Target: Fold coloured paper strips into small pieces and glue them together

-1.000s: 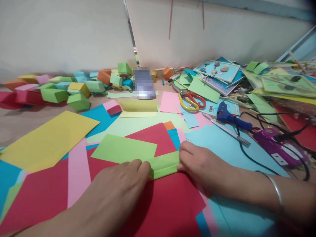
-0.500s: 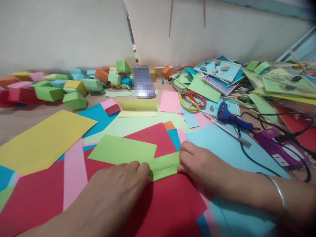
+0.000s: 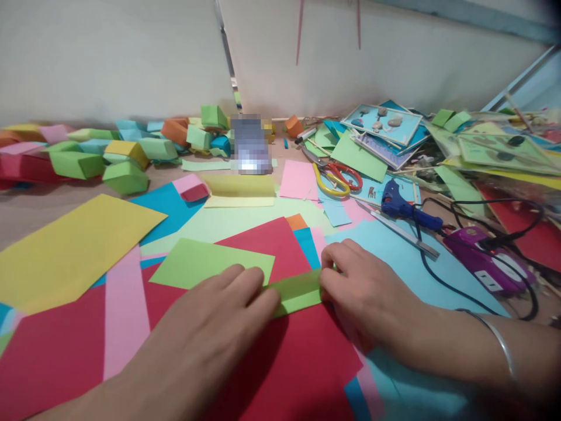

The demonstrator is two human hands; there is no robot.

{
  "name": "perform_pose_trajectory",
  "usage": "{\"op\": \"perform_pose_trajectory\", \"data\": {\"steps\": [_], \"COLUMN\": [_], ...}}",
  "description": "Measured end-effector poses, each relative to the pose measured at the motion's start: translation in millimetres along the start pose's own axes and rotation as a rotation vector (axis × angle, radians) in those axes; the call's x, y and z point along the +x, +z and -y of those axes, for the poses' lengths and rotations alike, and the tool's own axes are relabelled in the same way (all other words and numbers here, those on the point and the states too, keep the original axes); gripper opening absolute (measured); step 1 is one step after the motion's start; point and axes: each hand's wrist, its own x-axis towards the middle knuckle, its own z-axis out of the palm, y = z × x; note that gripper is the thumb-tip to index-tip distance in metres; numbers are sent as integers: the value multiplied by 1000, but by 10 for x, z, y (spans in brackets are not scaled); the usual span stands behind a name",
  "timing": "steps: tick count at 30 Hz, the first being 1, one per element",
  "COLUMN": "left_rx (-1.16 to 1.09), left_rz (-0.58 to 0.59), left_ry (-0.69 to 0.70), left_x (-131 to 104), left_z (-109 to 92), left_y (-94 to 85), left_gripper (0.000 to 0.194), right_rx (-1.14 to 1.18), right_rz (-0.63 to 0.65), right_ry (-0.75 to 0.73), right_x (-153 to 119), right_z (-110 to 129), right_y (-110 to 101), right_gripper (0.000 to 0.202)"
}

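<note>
A narrow strip of green paper (image 3: 300, 292), creased along its length, lies between my hands over a red sheet (image 3: 280, 362). My left hand (image 3: 223, 316) grips its left end, the thumb and fingers closed on it. At the right end, my right hand (image 3: 363, 286) pinches the paper between thumb and curled fingers; that end is hidden under them. Just behind my left hand rests a flat green sheet (image 3: 214, 260). A folded yellow paper (image 3: 240, 190) sits farther back, beside a small folded pink paper (image 3: 191, 188).
Folded paper boxes (image 3: 79, 161) line the wall at left. To the right lie scissors (image 3: 335, 178), a blue glue gun (image 3: 407, 207), a paper cutter (image 3: 405, 234) and a purple extension block (image 3: 488, 260) with black cords. A large yellow sheet (image 3: 83, 245) covers the left side.
The strip's back flap stands up more from its crease. My left thumb has slid right along the strip, and my right fingers have lifted and curled more. The view has shifted slightly.
</note>
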Motion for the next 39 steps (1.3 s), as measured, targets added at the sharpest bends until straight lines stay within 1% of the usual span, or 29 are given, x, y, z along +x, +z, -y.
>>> {"op": "perform_pose_trajectory", "data": {"steps": [3,4,7,9,11,16,20,24,27,30,32,35,37,39], "left_rx": [6,-4,-54,-82,-89,-64,-45,-50,-51,-42,-17,146,303,443], "left_rz": [86,104,96,75,72,108,121,179,207,167,103,41,27,33], "left_ry": [115,118,69,47,44,70,66,41,40,53,61,133,228,264], "left_x": [61,70,68,56,49,80,117,116,104,97,83,7,-96,-230], "left_z": [-56,-64,-66,-62,-63,-77,-73,-77,-98,-124,-140,-159,-171,-187], "left_y": [12,23,48,39,3,-90,-24,40,0,-45,-33,60,139,197], "left_gripper": [42,43,41,40,42,49,50,50,56,54,52,50,51,53], "right_rx": [-16,-15,-21,-60,-134,-282,-321,-328,-340,-355,-357,-339,-323,-310], "right_rz": [-45,-58,-71,-72,-79,-53,-14,8,4,10,21,55,79,86], "right_ry": [-51,-82,-215,-317,-368,-305,-261,-300,-345,-362,-361,-345,-335,-328], "right_x": [3,2,-35,-93,-166,-300,-309,-283,-264,-253,-253,-263,-278,-296], "right_z": [15,26,86,147,213,311,290,258,251,247,242,228,217,204], "right_y": [-23,-25,-16,-2,12,23,-15,-52,-65,-70,-73,-72,-60,-37], "right_gripper": [29,30,27,22,17,20,17,16,16,18,18,19,20,21]}}
